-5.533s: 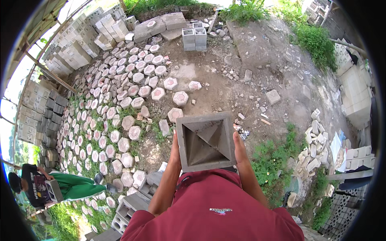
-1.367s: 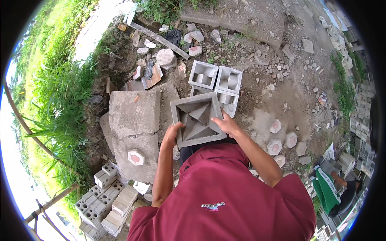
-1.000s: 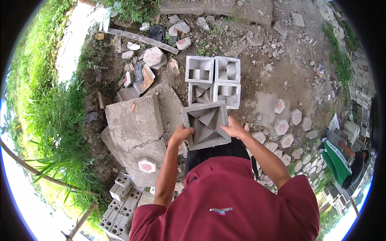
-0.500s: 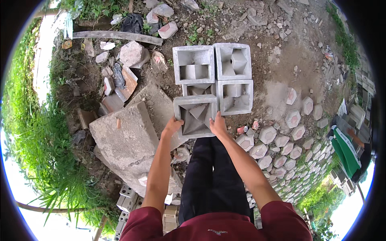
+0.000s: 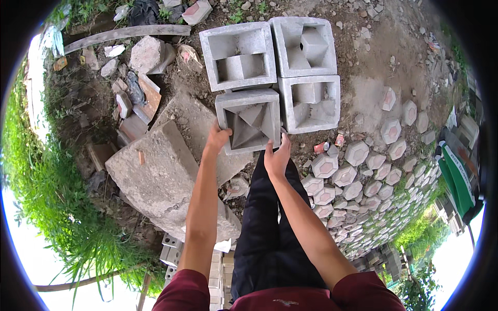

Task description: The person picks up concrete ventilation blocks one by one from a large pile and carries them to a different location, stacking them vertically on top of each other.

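A square, hollow grey concrete block [image 5: 252,116] with angled faces meeting inside it is in front of me. My left hand [image 5: 219,139] grips its left wall, with fingertips hooked over the rim. At the near right corner, my right hand [image 5: 278,159] has its fingers around the wall. Beyond this block lies another hollow concrete block [image 5: 236,82] with a stepped inside. Two more stand on the right: a far concrete block [image 5: 312,45] and a near concrete block [image 5: 311,124]. Together the blocks form a tight two-by-two group. What lies under the held block is hidden.
A large rough concrete slab [image 5: 150,171] lies to the left, near my legs. Many hexagonal pavers [image 5: 345,175] cover the ground on the right. Rubble, a broken chunk [image 5: 147,55] and a curved strip [image 5: 127,32] lie far left. A green cloth [image 5: 459,179] hangs at the right.
The held block has moved away from me, up against the far-left block, covering the one seen beneath it before. My right hand has shifted to its near corner. The view has also shifted.
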`<state>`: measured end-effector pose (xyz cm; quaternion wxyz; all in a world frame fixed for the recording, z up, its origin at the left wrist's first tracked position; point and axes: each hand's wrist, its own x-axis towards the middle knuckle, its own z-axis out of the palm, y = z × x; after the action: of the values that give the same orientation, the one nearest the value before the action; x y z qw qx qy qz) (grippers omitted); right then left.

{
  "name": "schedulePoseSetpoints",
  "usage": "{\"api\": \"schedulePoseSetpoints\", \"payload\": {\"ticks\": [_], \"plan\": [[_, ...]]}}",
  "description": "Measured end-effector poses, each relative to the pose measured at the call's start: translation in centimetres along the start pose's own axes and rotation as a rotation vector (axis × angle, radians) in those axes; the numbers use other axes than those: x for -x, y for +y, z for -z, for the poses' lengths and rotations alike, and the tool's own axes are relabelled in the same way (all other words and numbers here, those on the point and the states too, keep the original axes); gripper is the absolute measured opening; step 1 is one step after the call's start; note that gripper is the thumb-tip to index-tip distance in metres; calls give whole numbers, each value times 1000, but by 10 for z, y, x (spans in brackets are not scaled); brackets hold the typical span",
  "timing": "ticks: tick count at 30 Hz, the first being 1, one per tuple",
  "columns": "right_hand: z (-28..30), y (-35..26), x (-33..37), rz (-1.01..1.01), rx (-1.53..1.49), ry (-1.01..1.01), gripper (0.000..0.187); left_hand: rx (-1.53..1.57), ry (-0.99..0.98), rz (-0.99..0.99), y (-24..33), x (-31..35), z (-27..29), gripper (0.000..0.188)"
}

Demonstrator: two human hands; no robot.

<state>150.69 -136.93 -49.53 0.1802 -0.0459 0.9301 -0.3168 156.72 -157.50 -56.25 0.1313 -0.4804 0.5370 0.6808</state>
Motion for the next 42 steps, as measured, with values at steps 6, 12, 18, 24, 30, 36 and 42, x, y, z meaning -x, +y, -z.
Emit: {"api": "schedulePoseSetpoints", "payload": {"ticks": [6, 12, 18, 24, 30, 36, 42], "plan": [[-27, -7, 15, -1051, -1061, -252, 85, -35, 70, 31, 18, 8, -9, 46], [-48, 2, 0, -1140, -1133, 70, 36, 20, 79, 64, 21, 12, -22, 42], [-38, 7, -13, -992, -1103, 50, 32, 37, 93, 109, 12, 2, -17, 42], [-43, 24, -18, -1003, -1149, -17, 34, 7, 85, 107, 32, -5, -36, 42], [-23, 30, -21, -946, -1360, -127, 39, 16, -7, 91, 50, 8, -34, 48], [-13, 23, -33, -1011, -1275, -305, 43, 30, 96, -57, 25, 9, -46, 60], [-8, 27, -43, -1085, -1209, -333, 46, 42, 283, -49, 16, 8, -64, 68]]}}
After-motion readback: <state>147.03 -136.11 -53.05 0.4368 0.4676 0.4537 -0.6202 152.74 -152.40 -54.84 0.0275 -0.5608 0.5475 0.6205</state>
